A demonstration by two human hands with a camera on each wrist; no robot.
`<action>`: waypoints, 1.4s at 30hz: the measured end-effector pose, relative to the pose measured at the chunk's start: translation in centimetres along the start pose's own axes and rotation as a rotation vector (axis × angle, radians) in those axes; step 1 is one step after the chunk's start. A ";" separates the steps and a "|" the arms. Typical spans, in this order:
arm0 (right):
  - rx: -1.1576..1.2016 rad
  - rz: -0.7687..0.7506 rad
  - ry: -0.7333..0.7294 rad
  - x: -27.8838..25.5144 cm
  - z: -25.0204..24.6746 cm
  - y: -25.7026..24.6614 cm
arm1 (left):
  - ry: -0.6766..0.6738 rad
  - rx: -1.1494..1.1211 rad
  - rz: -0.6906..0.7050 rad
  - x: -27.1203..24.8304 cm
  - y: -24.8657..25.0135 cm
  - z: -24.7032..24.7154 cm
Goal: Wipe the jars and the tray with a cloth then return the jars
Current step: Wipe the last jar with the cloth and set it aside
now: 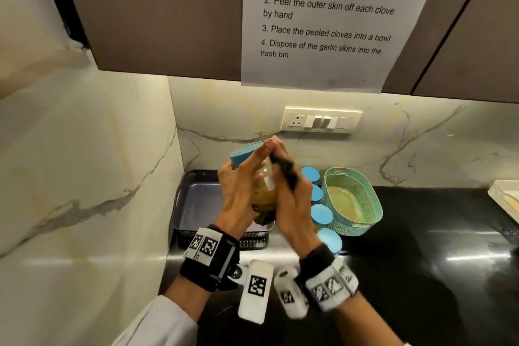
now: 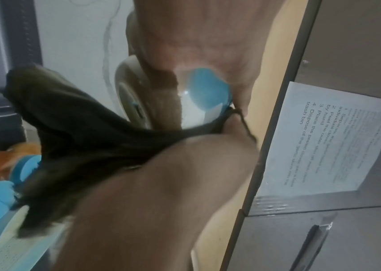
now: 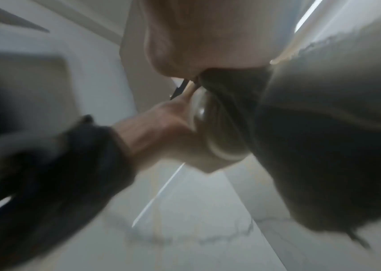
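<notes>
Above the dark tray (image 1: 193, 199), both my hands hold up a clear jar (image 1: 262, 195) with yellowish contents and a blue lid (image 1: 241, 154). My left hand (image 1: 241, 182) grips the jar's left side. My right hand (image 1: 292, 199) holds a dark cloth (image 1: 285, 170) and presses it against the jar's right side. In the left wrist view the jar (image 2: 199, 104) sits under my palm and the cloth (image 2: 73, 128) hangs beside it. The right wrist view is blurred, with the cloth (image 3: 324, 146) against the jar (image 3: 212, 128).
Several other blue-lidded jars (image 1: 321, 213) stand in a row on the black counter (image 1: 435, 247), right of the tray. A teal basket (image 1: 351, 199) sits beyond them. Marble walls close the left and back, and cabinets with a taped paper sheet (image 1: 323, 17) hang overhead.
</notes>
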State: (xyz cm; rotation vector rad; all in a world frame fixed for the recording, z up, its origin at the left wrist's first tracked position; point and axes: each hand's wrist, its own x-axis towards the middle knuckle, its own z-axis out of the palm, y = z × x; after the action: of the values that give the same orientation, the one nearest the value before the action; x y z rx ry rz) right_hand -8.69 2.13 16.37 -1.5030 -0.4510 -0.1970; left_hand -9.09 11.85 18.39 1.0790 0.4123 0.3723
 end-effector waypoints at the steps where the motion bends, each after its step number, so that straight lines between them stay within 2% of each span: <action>1: 0.014 0.099 0.017 1.2 -0.3 -0.5 | 0.020 0.011 0.006 -0.3 -0.2 0.2; 2: 0.013 0.159 0.030 1.9 -0.7 -0.8 | 0.021 0.017 0.017 -0.4 -0.4 0.4; 4: -0.006 0.118 0.049 1.5 -0.7 -1.0 | 0.000 0.005 0.011 -0.6 0.0 0.6; 6: -0.022 -0.030 0.030 -0.6 0.0 -0.7 | 0.001 -0.022 -0.005 0.0 0.4 0.7; 8: -0.167 -0.224 -0.040 -2.5 0.5 0.5 | 0.004 -0.046 -0.027 0.3 0.4 0.3; 10: -0.219 -0.349 -0.113 -1.8 0.0 1.4 | 0.016 -0.084 -0.057 0.5 -0.1 0.3; 11: -0.145 -0.292 -0.131 -0.9 -0.5 1.5 | 0.017 -0.093 -0.055 0.3 -0.2 0.5; 13: 0.024 -0.023 -0.041 1.2 -1.3 0.4 | 0.043 -0.065 -0.039 -0.3 -0.1 0.8; 14: 0.050 0.060 0.001 1.7 -1.5 0.1 | 0.054 -0.053 -0.037 -0.5 -0.1 1.1; 15: 0.028 0.069 0.026 1.7 -1.4 -0.3 | 0.063 -0.051 -0.028 -0.5 -0.1 1.2; 16: -0.019 0.025 0.043 1.1 -1.0 -0.5 | 0.047 -0.055 -0.032 -0.6 0.1 1.3; 20: -0.333 -0.372 -0.030 -1.8 -0.3 1.1 | -0.008 -0.133 -0.068 -0.3 0.7 1.5; 22: -0.344 -0.419 -0.067 -1.0 -1.0 1.9 | 0.013 -0.102 -0.051 -0.6 0.5 1.6; 24: -0.194 -0.294 -0.062 0.5 -2.3 1.5 | -0.017 -0.042 -0.053 -1.1 0.3 1.5; 28: 0.400 0.277 0.056 2.9 -5.0 -1.5 | -0.099 0.063 -0.034 -1.2 0.6 0.4; 30: 0.453 0.404 0.046 2.9 -5.2 -2.0 | -0.143 0.098 -0.077 -1.4 1.1 0.8; 32: 0.401 0.443 0.079 2.0 -4.3 -2.1 | -0.147 0.088 -0.101 -1.7 1.1 1.3; 33: 0.393 0.433 0.097 1.2 -3.7 -2.1 | -0.136 0.079 -0.103 -1.8 0.9 1.4; 35: 0.353 0.312 0.148 -0.5 -2.7 -2.1 | -0.117 0.066 -0.091 -1.8 0.9 1.4; 37: 0.224 0.084 0.121 -2.5 -1.9 -1.5 | -0.093 0.060 -0.085 -1.3 0.7 1.0; 39: -0.018 -0.167 0.016 -3.8 -1.5 -0.6 | -0.078 0.060 -0.051 -0.8 0.5 0.5; 40: -0.079 -0.216 -0.024 -3.6 -1.4 -0.2 | -0.073 0.067 -0.033 -0.7 0.4 0.4; 41: -0.067 -0.198 -0.038 -2.8 -1.6 -0.1 | -0.076 0.074 -0.018 -0.8 0.3 0.5; 42: 0.004 -0.072 -0.009 -1.8 -1.9 -0.8 | -0.085 0.077 -0.010 -0.9 0.1 0.6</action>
State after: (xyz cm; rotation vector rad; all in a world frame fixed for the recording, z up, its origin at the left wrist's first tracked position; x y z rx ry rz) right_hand -10.29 -0.05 16.40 -1.4851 -0.5131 -0.2452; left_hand -9.62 11.01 18.89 1.1634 0.3588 0.3022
